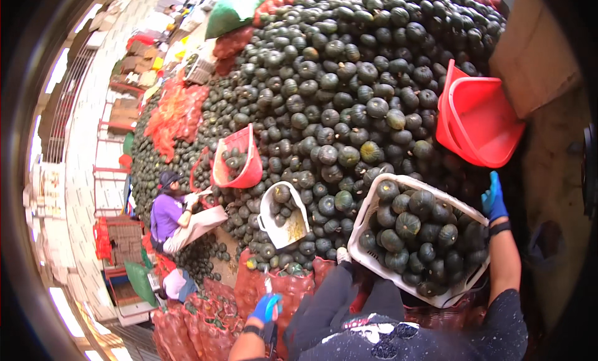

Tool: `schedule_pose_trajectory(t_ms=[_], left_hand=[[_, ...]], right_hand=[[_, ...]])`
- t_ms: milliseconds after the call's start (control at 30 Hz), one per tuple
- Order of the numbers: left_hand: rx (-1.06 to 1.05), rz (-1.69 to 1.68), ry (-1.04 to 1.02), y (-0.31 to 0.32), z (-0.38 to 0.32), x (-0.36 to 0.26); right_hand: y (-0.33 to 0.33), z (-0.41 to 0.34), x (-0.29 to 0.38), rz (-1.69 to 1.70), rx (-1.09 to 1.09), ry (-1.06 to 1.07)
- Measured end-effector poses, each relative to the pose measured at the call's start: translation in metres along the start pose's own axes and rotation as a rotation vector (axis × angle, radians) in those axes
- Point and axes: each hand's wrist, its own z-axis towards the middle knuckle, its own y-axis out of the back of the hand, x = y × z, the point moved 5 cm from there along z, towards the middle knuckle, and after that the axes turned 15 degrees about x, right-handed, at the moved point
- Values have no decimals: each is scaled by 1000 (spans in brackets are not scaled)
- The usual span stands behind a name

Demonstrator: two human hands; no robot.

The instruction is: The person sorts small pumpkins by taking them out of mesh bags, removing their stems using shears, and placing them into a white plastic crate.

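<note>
My left hand (266,308), in a blue glove, is at the lower middle beside red mesh sacks (275,286) of squash. Its fingers are bent; a small pale object shows just above them, and whether they grip it is unclear. My right hand (494,200), also blue-gloved, is raised with fingers extended at the right corner of a white plastic crate (366,211), holding nothing visible. Dark green squash (408,224) fill the crate, which stands before my legs. A white scoop-shaped bucket (292,237) with a few squash lies left of the crate.
A large heap of dark green squash (327,118) spreads ahead. Red buckets lie on it, one (490,113) at right, another (250,169) with squash at left. A person in a purple top (166,218) sits at left. Orange mesh bags (180,111) lie beyond; a brown wall-like surface (537,52) borders the right.
</note>
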Motion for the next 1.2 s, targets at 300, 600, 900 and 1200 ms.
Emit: schedule_pose_trajectory(t_ms=[300, 600, 900, 1200], left_hand=[[-459, -119, 258, 6, -55, 38], [-679, -338, 81, -43, -87, 51], [-535, -150, 340, -64, -70, 21], [-269, 186, 297, -35, 3, -39]], right_hand=[[96, 150, 0, 34, -92, -14], [104, 238, -65, 627, -162, 186], [41, 132, -82, 963, 96, -100], [1, -229, -60, 1057, 148, 169]])
